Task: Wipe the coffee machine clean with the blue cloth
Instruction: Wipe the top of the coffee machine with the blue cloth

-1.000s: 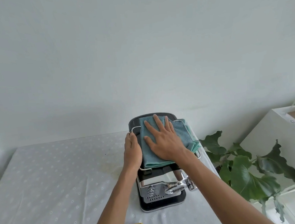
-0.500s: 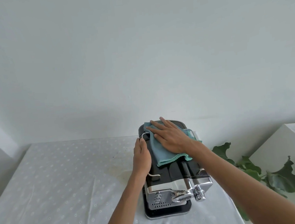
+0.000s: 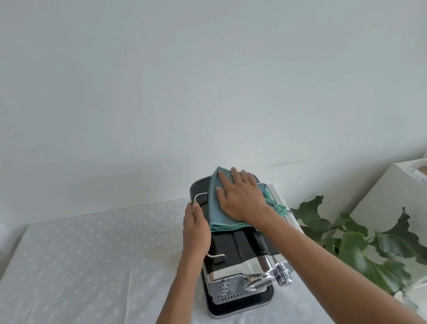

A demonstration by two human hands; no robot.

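Shifted rearward: folded blue-green microfibre cloth (image 3: pixel 219 215), atop black-and-chrome coffee machine (image 3: pixel 233 250). Right hand (image 3: pixel 240 198) flat, uncurled, pressing it; left hand (image 3: pixel 196 230), likewise uncurled, braces machine's side. Best: even pressure, overlapping strokes.

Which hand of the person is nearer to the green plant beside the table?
Right. The right hand presses the blue cloth on top of the coffee machine, left of the plant. The left hand rests on the machine's left edge, farther from the plant.
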